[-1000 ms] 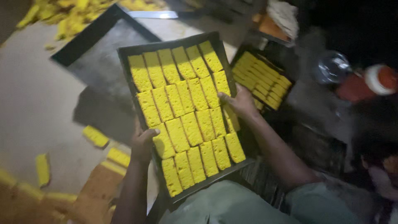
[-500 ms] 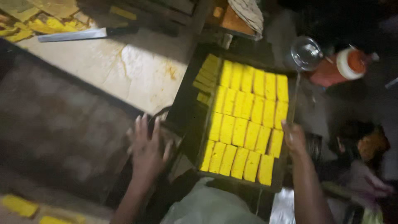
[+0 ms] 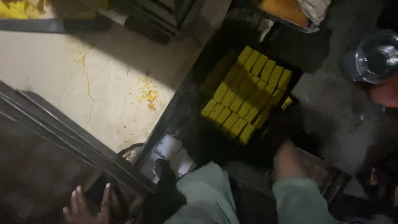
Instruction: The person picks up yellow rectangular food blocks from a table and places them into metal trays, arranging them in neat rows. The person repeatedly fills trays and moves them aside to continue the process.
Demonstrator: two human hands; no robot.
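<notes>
A dark tray (image 3: 292, 74) filled with rows of yellow rectangular bars (image 3: 246, 93) sits low in a shadowed spot right of centre. My right forearm (image 3: 288, 159) reaches to the tray's near corner. The hand itself is lost in the dark there, so its grip does not show. My left hand (image 3: 89, 205) is at the bottom left, fingers spread, resting on the edge of a dark empty tray (image 3: 45, 141). It holds nothing. My pale green clothing fills the bottom centre.
A pale, cracked surface with yellow crumbs (image 3: 124, 91) lies at the left centre. Stacked dark trays (image 3: 161, 16) stand at the top. At the right edge are a clear round container (image 3: 373, 58) and a reddish bottle (image 3: 385, 93). A dish of orange material (image 3: 288, 8) sits at the top right.
The tray of yellow bars has gone from my lap to a lower, darker spot on the right. My left hand has let go of it and dropped to the empty tray at bottom left.
</notes>
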